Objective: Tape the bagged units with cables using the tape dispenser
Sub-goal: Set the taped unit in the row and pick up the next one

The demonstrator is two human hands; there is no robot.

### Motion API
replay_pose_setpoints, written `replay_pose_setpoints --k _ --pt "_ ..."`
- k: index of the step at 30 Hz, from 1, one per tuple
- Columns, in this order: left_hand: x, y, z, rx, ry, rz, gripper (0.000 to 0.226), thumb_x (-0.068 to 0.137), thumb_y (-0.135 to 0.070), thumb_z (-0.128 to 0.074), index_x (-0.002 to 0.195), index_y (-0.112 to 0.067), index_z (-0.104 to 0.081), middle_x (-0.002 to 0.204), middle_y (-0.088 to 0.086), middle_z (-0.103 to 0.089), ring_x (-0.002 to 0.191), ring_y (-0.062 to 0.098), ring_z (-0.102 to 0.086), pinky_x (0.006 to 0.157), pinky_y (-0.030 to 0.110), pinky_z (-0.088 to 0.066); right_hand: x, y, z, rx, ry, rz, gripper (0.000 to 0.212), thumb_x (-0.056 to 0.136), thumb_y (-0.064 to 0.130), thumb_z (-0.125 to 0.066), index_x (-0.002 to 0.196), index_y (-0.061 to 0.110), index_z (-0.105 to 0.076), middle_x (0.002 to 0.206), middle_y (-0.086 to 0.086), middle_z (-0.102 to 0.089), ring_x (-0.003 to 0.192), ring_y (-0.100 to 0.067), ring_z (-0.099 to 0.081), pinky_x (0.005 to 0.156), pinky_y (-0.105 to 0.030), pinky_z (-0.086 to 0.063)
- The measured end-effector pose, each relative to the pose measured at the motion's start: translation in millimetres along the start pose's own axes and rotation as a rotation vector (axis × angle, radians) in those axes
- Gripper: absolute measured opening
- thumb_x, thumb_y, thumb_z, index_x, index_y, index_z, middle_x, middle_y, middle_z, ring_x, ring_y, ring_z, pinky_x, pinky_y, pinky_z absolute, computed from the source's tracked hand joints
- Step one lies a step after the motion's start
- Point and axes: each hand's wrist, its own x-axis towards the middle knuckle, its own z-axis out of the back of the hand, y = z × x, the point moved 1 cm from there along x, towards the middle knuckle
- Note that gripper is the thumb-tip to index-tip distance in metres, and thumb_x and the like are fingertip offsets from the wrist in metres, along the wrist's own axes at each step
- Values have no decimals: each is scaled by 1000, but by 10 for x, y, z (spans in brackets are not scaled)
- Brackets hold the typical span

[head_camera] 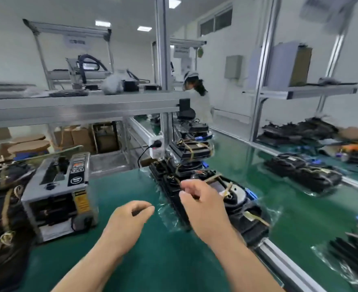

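Note:
A black unit in a clear bag (237, 209) lies on the green mat beside the conveyor rail, with tan tape strips across it and a blue cable plug at its right side. My right hand (201, 205) hovers over its left part, fingers loosely curled, holding nothing that I can make out. My left hand (127, 220) hangs above the mat just left of the bag, fingers loosely curled and empty. The grey tape dispenser (60, 192) stands to the left on the mat. More bagged, taped units (191, 149) are stacked behind the near one.
A dark pile of taped units (3, 218) fills the left edge. The aluminium rail (290, 264) borders the green conveyor, which carries more bagged units (304, 172). A power socket with a black cord (156, 145) hangs on the post. A person in white works further down the line.

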Motion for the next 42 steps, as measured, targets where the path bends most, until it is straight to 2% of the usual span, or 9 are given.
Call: replay_pose_setpoints --k 4,13,20,24,27,30,33,38,42 --pt "295 -335 -501 -110 57 13 8 94 -34 -64 94 -27 -69 101 -4 -70 96 13 -64 88 33 -50 400 -158 592 -198 -236 -9 38 94 21 -61 132 22 -60 134 4 -58 111 -6 -50 99 -23 -37" --pt "1088 -711 -1173 126 171 -36 69 97 -59 -42 150 -16 -36 147 5 -46 119 22 -50 90 30 -35 417 -639 764 -510 -183 -129 61 94 44 -60 147 20 -44 155 1 -40 146 -19 -30 119 -42 -29" --pt "1277 -681 -1353 204 301 65 78 98 -64 -36 156 -13 -22 160 10 -30 144 31 -33 113 40 -30 -40 -894 709 -91 -477 -188 59 90 32 -68 144 22 -46 152 4 -37 142 -14 -32 119 -42 -30" --pt "1249 -638 -1456 225 354 45 79 97 -65 -38 151 -8 -35 155 10 -38 140 29 -39 110 36 -33 -11 -970 632 288 -493 -388 72 86 28 -71 149 25 -35 149 1 -34 135 -19 -43 112 -51 -40" --pt "1229 -624 -1414 244 331 1 64 97 -63 -40 134 -12 -52 140 8 -53 121 24 -52 94 31 -37 80 -932 609 568 -411 -455 81 89 18 -70 155 26 -25 134 2 -44 122 -20 -53 90 -37 -51" --pt "1166 -682 -1303 304 271 -81 47 96 -63 -41 101 -20 -57 105 -1 -60 89 14 -54 83 34 -43 140 -867 624 651 -405 -445 85 88 9 -71 157 22 -22 120 3 -46 103 -16 -58 81 -31 -48" --pt "1047 -689 -1167 307 182 -124 39 93 -60 -50 102 -22 -55 93 -10 -56 88 14 -55 76 33 -44 140 -791 631 672 -461 -417 93 86 2 -72 157 24 -18 134 -2 -48 105 -19 -56 83 -35 -51" --pt "681 -451 -693 -271 -17 57 47 73 -45 -80 107 -22 -57 103 2 -69 87 18 -67 75 37 -55 102 -451 628 630 -407 -166 106 80 -7 -71 151 50 -16 142 15 -39 118 -7 -56 86 -36 -55" --pt "125 -29 -99 -664 170 210 66 58 -38 -92 115 -21 -65 108 6 -75 83 18 -72 67 36 -58 159 -131 414 799 -193 -6 95 78 -12 -75 142 45 -34 137 15 -47 97 6 -69 65 -17 -58"
